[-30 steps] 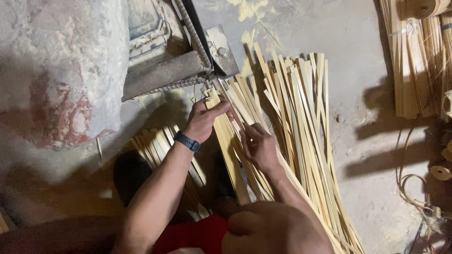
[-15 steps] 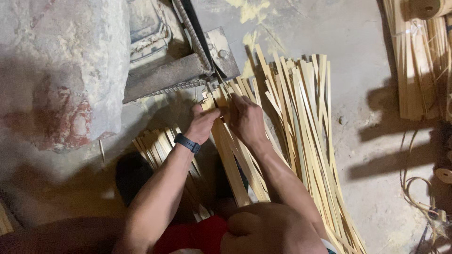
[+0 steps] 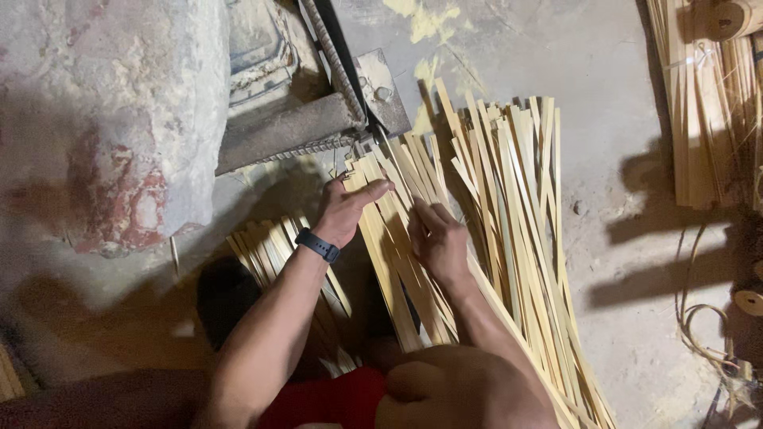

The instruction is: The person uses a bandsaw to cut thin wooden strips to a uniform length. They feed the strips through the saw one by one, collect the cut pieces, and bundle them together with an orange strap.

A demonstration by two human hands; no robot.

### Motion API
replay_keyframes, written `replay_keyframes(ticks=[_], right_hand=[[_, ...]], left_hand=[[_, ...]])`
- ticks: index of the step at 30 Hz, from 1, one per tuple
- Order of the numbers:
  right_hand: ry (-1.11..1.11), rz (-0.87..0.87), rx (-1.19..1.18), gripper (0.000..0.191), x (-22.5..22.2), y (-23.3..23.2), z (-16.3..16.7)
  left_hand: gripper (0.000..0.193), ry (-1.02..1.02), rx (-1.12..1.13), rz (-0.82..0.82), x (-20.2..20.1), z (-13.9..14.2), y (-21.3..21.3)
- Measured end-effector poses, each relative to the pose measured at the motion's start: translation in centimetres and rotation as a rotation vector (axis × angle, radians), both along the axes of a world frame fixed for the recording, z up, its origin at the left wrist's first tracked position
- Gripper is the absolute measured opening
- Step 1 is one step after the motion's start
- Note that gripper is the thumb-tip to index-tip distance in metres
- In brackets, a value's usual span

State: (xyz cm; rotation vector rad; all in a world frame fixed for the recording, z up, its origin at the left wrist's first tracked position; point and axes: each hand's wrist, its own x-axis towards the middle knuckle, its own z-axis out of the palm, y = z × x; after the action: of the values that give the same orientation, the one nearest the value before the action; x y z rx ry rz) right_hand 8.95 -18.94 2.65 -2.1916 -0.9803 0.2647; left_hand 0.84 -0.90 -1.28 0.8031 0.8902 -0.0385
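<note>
A: Where do the hands sit against the grey metal machine with the dark belt [image 3: 318, 119]?

B: Both are just below its lower corner. The left hand [image 3: 348, 210], with a dark band on its wrist [image 3: 318, 245], has thumb and fingers pinched on the top ends of the flat pale yellow bamboo strips [image 3: 397, 238] right under the machine. The right hand [image 3: 439, 242] lies a little lower and to the side, fingers curled down on the same strips; whether it grips them or only presses I cannot tell.

A: And the strips themselves?

B: They run from the machine's corner down toward the person's knees. A wider fan of loose bamboo slats [image 3: 517, 222] spreads on the concrete floor [image 3: 620, 159] beside the right hand, touching the held ones. A smaller heap of shorter strips [image 3: 270, 246] lies under the left forearm.

A: Any packages or bundles?

B: 1 bundle of longer bamboo slats [image 3: 699, 119] rests well apart from the machine at the far right edge. No labels show.
</note>
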Motion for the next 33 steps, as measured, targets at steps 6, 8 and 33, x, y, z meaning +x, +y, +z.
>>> replay_keyframes(ticks=[6, 8, 33], right_hand=[[-0.139, -0.002, 0.084, 0.026, 1.5, 5.6, 1.4], [-0.141, 0.009, 0.065, 0.03, 1.8, 6.8, 1.4], [-0.037, 0.052, 0.08, 0.047, 2.2, 6.2, 0.4]], left_hand=[[0.088, -0.144, 0.048, 0.08, -0.5, -3.1, 0.0], [0.084, -0.005, 0.124, 0.123, -0.5, -3.3, -0.2], [0.09, 0.122, 0.096, 0.107, 0.0, -2.3, -0.2]])
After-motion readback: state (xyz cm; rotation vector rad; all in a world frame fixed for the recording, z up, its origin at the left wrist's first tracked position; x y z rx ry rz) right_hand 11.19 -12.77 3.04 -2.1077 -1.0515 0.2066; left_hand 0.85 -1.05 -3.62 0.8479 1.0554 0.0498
